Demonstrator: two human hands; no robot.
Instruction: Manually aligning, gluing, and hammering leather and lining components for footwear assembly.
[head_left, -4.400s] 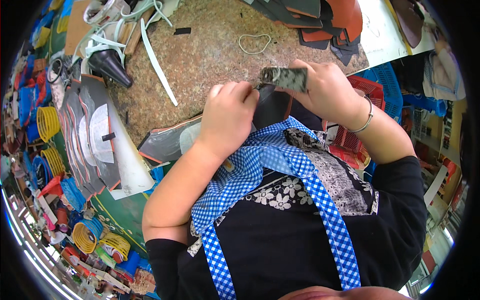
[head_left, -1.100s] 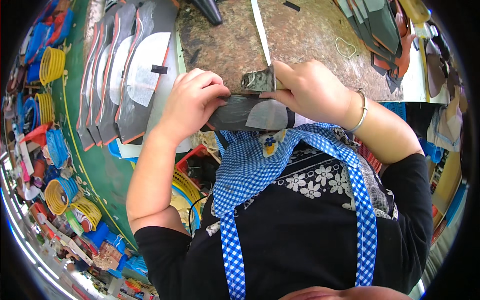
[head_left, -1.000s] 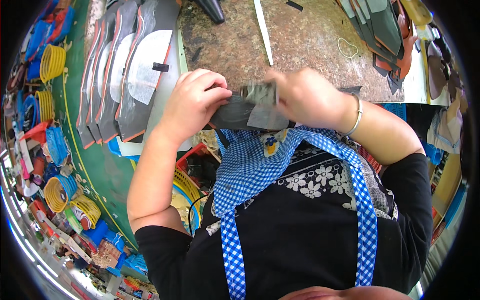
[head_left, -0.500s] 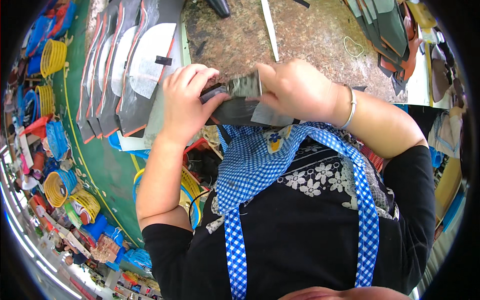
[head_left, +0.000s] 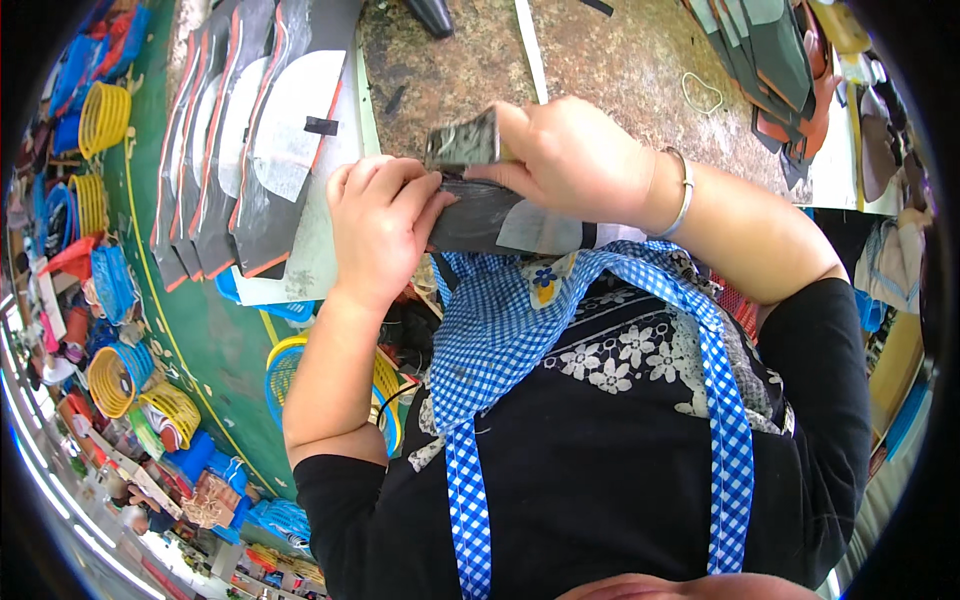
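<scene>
Two curled hands [head_left: 385, 225] [head_left: 580, 160] grip a dark sheet [head_left: 472, 215] (left) and blocky tool [head_left: 465, 143] (right).

Two hands [head_left: 385, 220] showed. One metal-headed tool [head_left: 463, 143], one bangle [head_left: 687, 192], one handheld dark piece [head_left: 474, 216] counted. Four fanned grey panels [head_left: 263, 222], one white strip [head_left: 531, 50], one pale loop [head_left: 712, 111], two checked straps [head_left: 469, 510] were visible.

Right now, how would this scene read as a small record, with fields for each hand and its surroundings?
Left hand: pinching a dark grey flat piece with a pale patch
Right hand: gripping a blocky grey tool near that piece's far edge
Left side: overlapping dark grey, orange-edged pieces with white patches
Upper right: pile of dark grey and orange-brown pieces
Ahead: narrow white strip on a brown speckled slab
</scene>
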